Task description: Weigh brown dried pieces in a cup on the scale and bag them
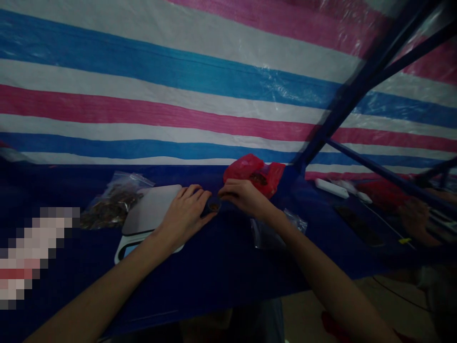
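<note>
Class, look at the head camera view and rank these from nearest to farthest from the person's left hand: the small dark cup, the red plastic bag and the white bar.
From the left hand:
1. Small dark cup: at the fingertips, between both hands.
2. Red plastic bag: to the right, behind the right hand.
3. White bar: farthest right, on the blue tabletop.
</note>
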Demonstrator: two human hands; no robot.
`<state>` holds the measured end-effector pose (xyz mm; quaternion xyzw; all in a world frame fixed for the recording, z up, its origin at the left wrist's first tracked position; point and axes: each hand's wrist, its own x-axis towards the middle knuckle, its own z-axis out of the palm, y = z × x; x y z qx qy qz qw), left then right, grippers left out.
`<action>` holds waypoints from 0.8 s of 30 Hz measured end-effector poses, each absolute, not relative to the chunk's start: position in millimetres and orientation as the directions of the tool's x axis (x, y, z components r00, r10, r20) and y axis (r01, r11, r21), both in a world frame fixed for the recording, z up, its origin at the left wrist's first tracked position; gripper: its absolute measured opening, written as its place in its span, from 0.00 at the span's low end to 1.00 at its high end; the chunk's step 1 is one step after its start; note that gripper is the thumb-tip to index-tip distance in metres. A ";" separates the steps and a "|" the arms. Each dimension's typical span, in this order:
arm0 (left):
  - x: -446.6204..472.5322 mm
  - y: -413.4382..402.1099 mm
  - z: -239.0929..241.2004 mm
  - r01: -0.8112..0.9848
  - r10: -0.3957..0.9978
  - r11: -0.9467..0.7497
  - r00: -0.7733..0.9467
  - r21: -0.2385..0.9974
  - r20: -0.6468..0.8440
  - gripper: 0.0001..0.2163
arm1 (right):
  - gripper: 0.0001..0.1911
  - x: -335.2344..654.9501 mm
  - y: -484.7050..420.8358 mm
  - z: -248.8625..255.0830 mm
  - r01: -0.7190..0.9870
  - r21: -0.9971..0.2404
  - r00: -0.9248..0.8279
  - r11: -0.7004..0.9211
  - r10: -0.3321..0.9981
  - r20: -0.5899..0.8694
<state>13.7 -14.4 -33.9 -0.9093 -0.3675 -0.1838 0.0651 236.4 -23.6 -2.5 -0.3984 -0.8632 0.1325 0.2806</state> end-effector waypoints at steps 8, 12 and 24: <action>12.4 -16.0 -34.4 0.680 0.629 -0.733 0.680 -0.003 0.377 0.15 | 0.07 217.7 -28.0 -15.2 0.597 -0.493 -0.554 0.633 0.770 0.316; 12.0 -15.2 -34.7 0.679 0.628 -0.734 0.675 0.005 0.386 0.15 | 0.06 215.2 -27.6 -14.7 0.554 -0.545 -0.510 0.630 0.774 0.376; 14.0 -14.2 -35.5 0.641 0.617 -0.760 0.664 0.103 0.422 0.13 | 0.09 286.8 -3.5 5.0 0.892 -0.401 0.002 0.210 0.883 0.468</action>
